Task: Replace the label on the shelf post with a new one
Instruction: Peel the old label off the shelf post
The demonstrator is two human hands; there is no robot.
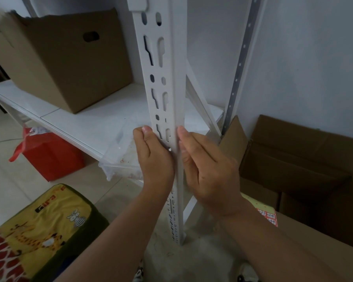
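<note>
The white slotted shelf post (pixel 163 82) runs down the middle of the view. My left hand (pixel 154 157) presses against its left face with the thumb up near a slot. My right hand (pixel 207 169) lies against its right edge, thumb on the corner. Both hands sit flat on the post at shelf height. No label shows on the post; whatever lies under my palms is hidden. A sheet of red-bordered labels (pixel 268 217) with handwritten numbers lies on a box at the lower right.
A closed cardboard box (pixel 69 64) stands on the white shelf (pixel 86 121). A clear plastic container (pixel 120 157) juts from the shelf edge. A red bag (pixel 49 155) and a yellow cartoon cushion (pixel 43 235) sit on the floor at left. Open cardboard boxes (pixel 306 165) stand at right.
</note>
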